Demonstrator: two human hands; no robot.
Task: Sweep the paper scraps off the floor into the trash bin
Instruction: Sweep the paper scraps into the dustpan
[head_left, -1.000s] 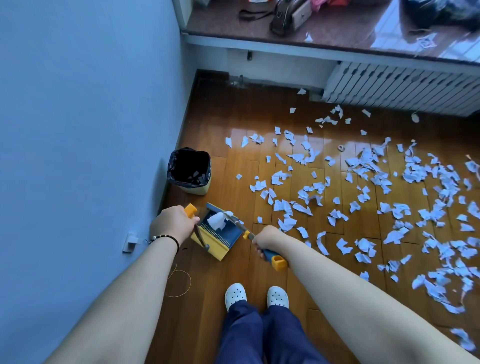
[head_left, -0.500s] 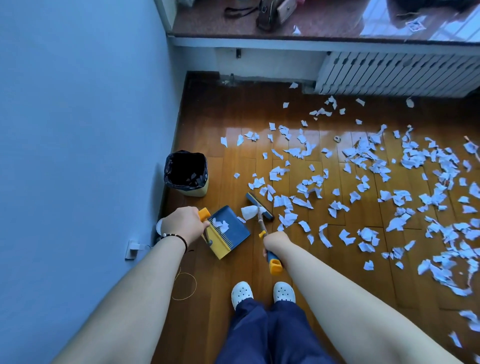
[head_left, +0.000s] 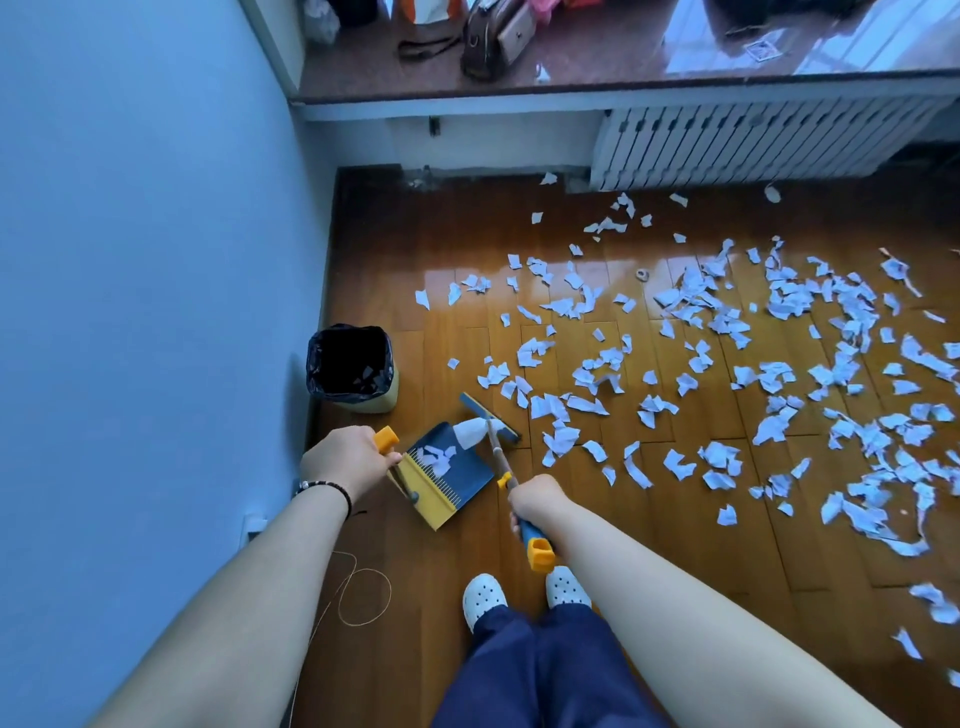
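Note:
My left hand (head_left: 344, 460) grips the orange handle of a blue and yellow dustpan (head_left: 451, 475) that sits on the wooden floor and holds a few paper scraps. My right hand (head_left: 536, 500) grips the broom handle; the blue broom head (head_left: 489, 410) rests at the dustpan's far lip with a white scrap against it. Paper scraps (head_left: 727, 364) lie scattered over the floor to the right and ahead. The trash bin (head_left: 352, 368), lined with a black bag, stands by the wall just beyond the dustpan, with some scraps inside.
A blue wall (head_left: 145, 312) runs close on the left, with a socket near the floor. A white radiator (head_left: 753, 140) sits under a ledge holding bags at the back. A loop of thin cord (head_left: 358, 597) lies by my feet in white shoes (head_left: 483, 597).
The broom swung off the dustpan out to the scraps, then drew back to the pan's far lip with a scrap. The dustpan stayed in my left hand.

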